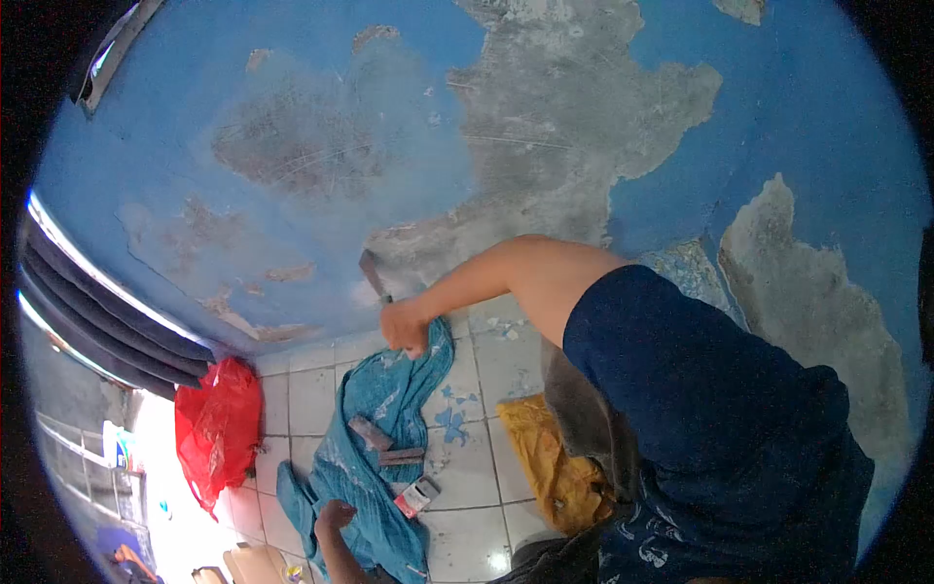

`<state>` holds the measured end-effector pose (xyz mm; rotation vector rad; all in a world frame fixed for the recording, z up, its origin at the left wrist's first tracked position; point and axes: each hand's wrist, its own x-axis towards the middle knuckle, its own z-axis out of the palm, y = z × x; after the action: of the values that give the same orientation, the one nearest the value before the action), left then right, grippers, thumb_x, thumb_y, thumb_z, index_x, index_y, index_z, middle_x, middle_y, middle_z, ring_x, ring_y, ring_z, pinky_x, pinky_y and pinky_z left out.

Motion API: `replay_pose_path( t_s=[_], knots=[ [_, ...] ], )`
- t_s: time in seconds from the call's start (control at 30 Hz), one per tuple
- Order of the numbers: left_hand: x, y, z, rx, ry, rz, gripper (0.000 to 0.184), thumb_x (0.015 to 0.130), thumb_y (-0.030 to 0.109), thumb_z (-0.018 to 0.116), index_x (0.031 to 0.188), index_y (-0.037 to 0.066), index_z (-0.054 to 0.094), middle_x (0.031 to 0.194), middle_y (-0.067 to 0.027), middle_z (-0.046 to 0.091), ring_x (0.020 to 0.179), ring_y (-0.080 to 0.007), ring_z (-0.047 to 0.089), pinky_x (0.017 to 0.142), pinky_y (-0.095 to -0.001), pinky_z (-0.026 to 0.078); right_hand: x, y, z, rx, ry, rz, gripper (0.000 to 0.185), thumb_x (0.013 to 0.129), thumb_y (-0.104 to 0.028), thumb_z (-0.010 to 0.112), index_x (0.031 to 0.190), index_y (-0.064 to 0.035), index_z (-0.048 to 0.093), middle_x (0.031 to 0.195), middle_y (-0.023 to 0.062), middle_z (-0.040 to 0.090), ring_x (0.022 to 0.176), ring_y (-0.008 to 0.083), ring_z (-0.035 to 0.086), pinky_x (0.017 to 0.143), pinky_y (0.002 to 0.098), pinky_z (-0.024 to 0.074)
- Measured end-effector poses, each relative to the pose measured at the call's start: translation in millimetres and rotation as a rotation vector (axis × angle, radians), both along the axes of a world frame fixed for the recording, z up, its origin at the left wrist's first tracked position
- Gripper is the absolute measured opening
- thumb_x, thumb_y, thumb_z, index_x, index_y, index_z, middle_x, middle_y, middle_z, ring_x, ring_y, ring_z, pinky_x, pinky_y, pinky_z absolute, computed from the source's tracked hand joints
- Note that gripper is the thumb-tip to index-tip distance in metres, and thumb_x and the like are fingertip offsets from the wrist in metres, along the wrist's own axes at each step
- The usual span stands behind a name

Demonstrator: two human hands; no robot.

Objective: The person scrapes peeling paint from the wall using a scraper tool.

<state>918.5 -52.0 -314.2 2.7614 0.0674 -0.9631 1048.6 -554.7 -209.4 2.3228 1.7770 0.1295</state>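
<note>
My right hand [404, 329] is closed around the handle of a paint scraper [373, 273]. The blade lies against the lower part of the blue wall [389, 185], beside a bare grey patch. Below that hand a dusty teal cloth [375, 399] is spread over the floor. On the cloth rest two greyish-brown blocks [370, 433], and a small red and white box [416, 496] sits by its edge. My left hand [336, 516] is low over the cloth, in shadow; its fingers are too dark to make out.
Blue paint flakes [452, 420] are scattered on the white floor tiles [467, 535]. A red plastic bag [222, 428] stands at left near a dark curtain [117, 302] and a bright doorway. Close to my body lies a yellow cloth [550, 457].
</note>
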Motion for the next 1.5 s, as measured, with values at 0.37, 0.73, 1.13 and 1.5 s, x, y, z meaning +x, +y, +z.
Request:
replay_pose_path(
  t_s=[0.37,0.73,1.13,1.5],
  knots=[
    [-3.7,0.4,-1.1,-0.04,-0.089,0.226,0.028,0.074,0.034,0.056,0.086,0.01,0.062,0.094,-0.0102,0.06,0.089,-0.0248,0.057,0.072,-0.0373,0.047,1.6,-14.4,-1.7,-0.031,-0.04,0.061,0.034,0.058,-0.041,0.05,0.049,-0.0104,0.061,0.049,0.0098,0.056,0.047,0.0259,0.056,0.042,0.0409,0.0414],
    [4.3,-0.7,8.4,0.095,0.072,0.08,0.028,0.073,0.034,0.056,0.082,0.008,0.062,0.083,-0.01,0.061,0.077,-0.0246,0.059,0.067,-0.0367,0.047,-11.6,-22.5,-11.3,-0.149,-0.061,0.117,0.026,0.056,-0.035,0.05,0.05,-0.0129,0.062,0.05,0.0077,0.057,0.046,0.0227,0.056,0.04,0.0396,0.0397],
    [8.7,0.7,7.8,0.143,0.11,0.062,0.03,0.072,0.035,0.056,0.079,0.007,0.062,0.079,-0.0112,0.061,0.073,-0.0251,0.059,0.065,-0.0369,0.048,20.6,-28.6,4.2,-0.243,-0.171,0.142,0.023,0.052,-0.033,0.053,0.053,-0.0123,0.063,0.051,0.0075,0.057,0.045,0.0231,0.054,0.04,0.0374,0.0374],
    [12.4,-3.5,6.0,0.164,0.143,0.042,0.031,0.071,0.036,0.056,0.077,0.006,0.062,0.075,-0.0124,0.061,0.069,-0.0256,0.06,0.064,-0.037,0.048,-46.0,-31.7,-22.3,-0.31,-0.069,0.295,0.027,0.057,-0.035,0.051,0.055,-0.011,0.063,0.054,0.0086,0.058,0.05,0.0255,0.057,0.045,0.0396,0.043]
  ],
)
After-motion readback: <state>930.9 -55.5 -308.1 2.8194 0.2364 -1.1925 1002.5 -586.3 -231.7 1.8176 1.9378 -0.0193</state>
